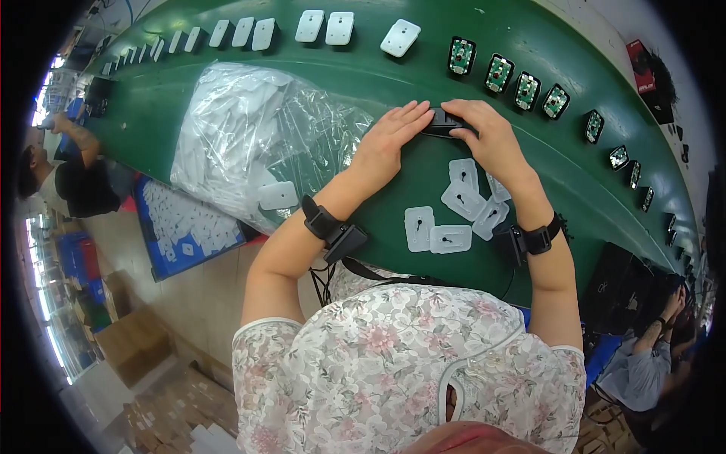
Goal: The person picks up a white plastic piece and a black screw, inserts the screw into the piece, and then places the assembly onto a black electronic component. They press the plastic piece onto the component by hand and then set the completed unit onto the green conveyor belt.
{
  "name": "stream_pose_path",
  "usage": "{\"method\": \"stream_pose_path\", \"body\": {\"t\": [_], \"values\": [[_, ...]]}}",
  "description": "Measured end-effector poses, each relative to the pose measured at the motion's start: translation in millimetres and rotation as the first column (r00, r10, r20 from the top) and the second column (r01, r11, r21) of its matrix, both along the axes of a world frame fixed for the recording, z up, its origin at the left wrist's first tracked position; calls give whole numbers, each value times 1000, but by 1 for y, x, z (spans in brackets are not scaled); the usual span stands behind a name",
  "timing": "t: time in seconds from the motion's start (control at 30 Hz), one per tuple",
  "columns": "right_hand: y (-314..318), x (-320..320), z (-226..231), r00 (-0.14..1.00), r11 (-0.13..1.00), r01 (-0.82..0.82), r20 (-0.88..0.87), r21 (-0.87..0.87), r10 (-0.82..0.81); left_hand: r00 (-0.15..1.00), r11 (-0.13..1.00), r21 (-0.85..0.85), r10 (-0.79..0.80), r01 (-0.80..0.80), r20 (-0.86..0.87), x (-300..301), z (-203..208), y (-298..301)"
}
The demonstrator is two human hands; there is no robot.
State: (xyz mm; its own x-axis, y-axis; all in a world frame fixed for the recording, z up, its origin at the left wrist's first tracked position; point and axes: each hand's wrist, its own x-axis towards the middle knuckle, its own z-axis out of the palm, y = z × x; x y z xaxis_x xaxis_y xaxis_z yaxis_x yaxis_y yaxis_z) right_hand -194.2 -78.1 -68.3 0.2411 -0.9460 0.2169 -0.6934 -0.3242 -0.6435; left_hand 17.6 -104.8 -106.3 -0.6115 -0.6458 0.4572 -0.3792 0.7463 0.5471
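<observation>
A small black casing-like block (445, 121) lies between my hands on the green bench; much of it is covered by fingers. My left hand (392, 140) reaches its left end with fingers stretched out and close together, its thumb hidden. On the right end, my right hand (488, 136) grips it between thumb and forefinger. Just nearer than my hands are several loose translucent white plates (451, 239), each with a small dark mark. Left of my left forearm sits a clear plastic bag (242, 129) full of similar pale pieces, with one white plate (278, 196) lying on it.
White-faced units (400, 38) line the bench's far left side. Black casings with green circuit boards (499, 73) continue that row to the right. A blue tray (185, 227) of white pieces stands left, below the bench. Other people work at far left and far right.
</observation>
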Motion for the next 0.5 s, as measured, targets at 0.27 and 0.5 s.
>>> {"method": "stream_pose_path", "body": {"t": [0.27,0.5], "values": [[9,14,-5,964,976,8,-259,-216,-66,990,996,-84,30,-19,137,2,3,1],[-12,-11,-12,993,998,-60,-106,-28,57,968,989,-135,96,-65,231,-15,3,7]]}}
